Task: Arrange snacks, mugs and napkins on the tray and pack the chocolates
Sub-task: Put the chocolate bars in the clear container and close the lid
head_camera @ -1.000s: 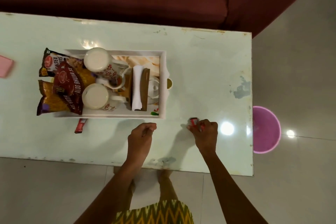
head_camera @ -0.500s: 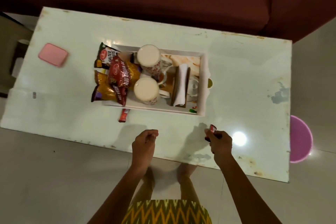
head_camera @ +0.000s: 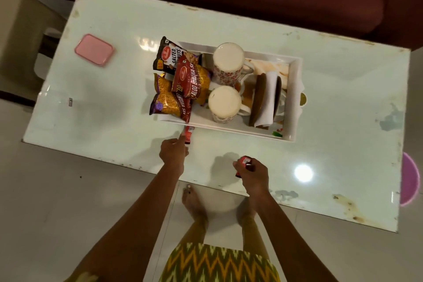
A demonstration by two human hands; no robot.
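Left hand: fingertips on a red chocolate bar lying on the tabletop against the near wall of the white tray; grip not closed around it. Right hand: grip closed on a small red chocolate. Tray holds snack packets, two mugs, napkins.

bare table lies open left of the crowded tray, except a pink lid.
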